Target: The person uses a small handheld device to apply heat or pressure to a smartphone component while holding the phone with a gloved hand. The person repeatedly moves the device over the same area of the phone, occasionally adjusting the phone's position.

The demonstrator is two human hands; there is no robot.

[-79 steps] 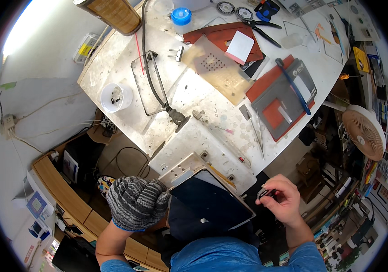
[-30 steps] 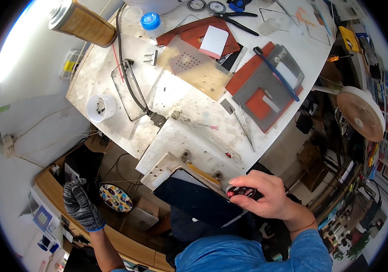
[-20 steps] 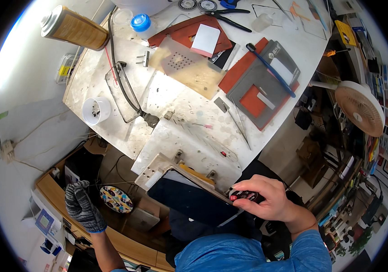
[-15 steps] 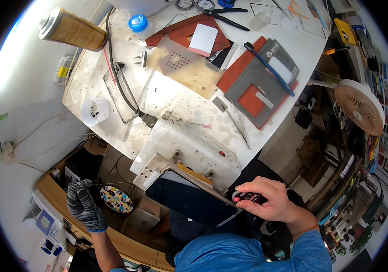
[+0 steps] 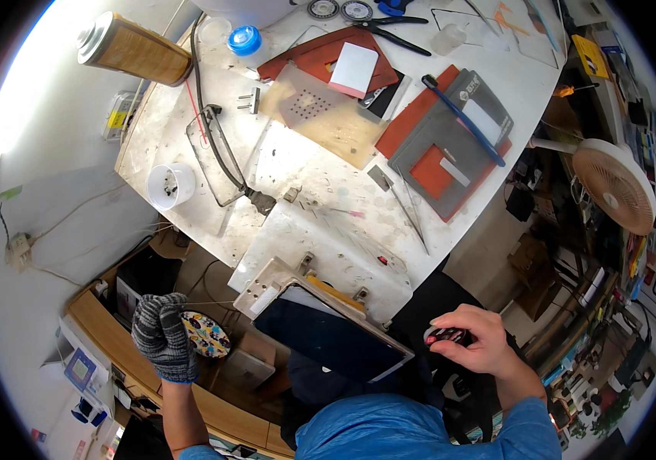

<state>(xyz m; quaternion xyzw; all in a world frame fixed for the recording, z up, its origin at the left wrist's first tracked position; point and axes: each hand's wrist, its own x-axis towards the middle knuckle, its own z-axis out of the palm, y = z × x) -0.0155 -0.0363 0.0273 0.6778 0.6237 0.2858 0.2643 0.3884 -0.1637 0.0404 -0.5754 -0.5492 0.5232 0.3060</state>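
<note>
A dark tablet (image 5: 328,341) sits tilted in a metal holder (image 5: 282,277) at the near edge of the white workbench (image 5: 359,253). My right hand (image 5: 475,341) is bare and closed on a small dark tool with red on it (image 5: 444,335), just right of the tablet's corner. My left hand (image 5: 162,337) wears a grey knitted glove and is curled shut, held out to the left below the bench, away from the tablet, over shelves and a patterned round object (image 5: 204,335). Whether a thin wire runs from that glove is unclear.
On the bench are a brown spray can (image 5: 135,50), a blue bottle cap (image 5: 244,40), a white cup (image 5: 171,186), a black cable (image 5: 217,146), red and grey mats (image 5: 451,138), a blue-handled tool (image 5: 462,119) and pliers (image 5: 389,34). A small fan (image 5: 608,192) stands right.
My left hand left the tablet and swung out to the left, below the bench. My right hand with its small tool moved slightly away from the tablet's right corner. The view shifted.
</note>
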